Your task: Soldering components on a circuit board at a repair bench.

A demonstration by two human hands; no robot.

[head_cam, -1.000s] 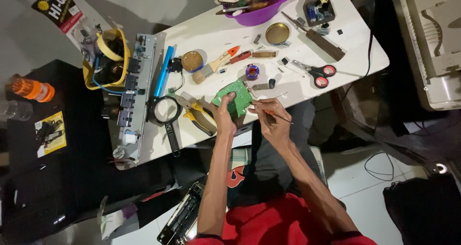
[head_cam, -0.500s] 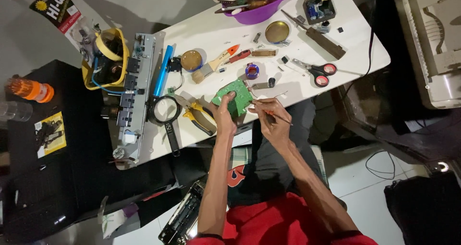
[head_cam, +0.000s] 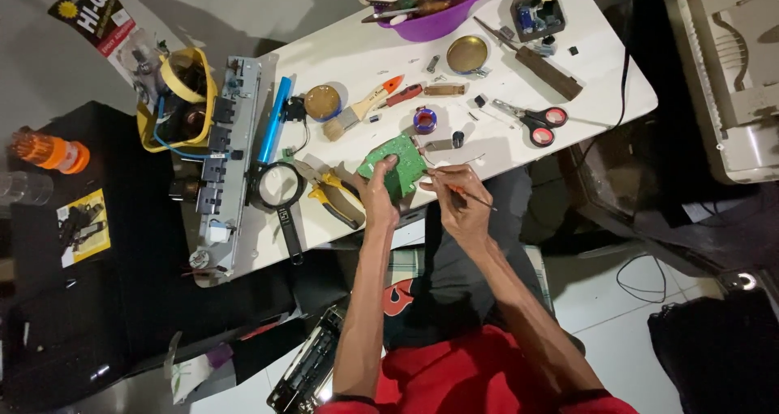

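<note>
A green circuit board lies near the front edge of the white table. My left hand grips the board from below, thumb on its top face. My right hand holds a thin tool with an orange handle; its tip touches the board's right edge. Yellow-handled pliers lie just left of my left hand.
A magnifying glass, a blue tube, a metal chassis, a paint brush, red-handled scissors, a round tin and a purple bowl of tools crowd the table. An orange bottle lies on the black surface at left.
</note>
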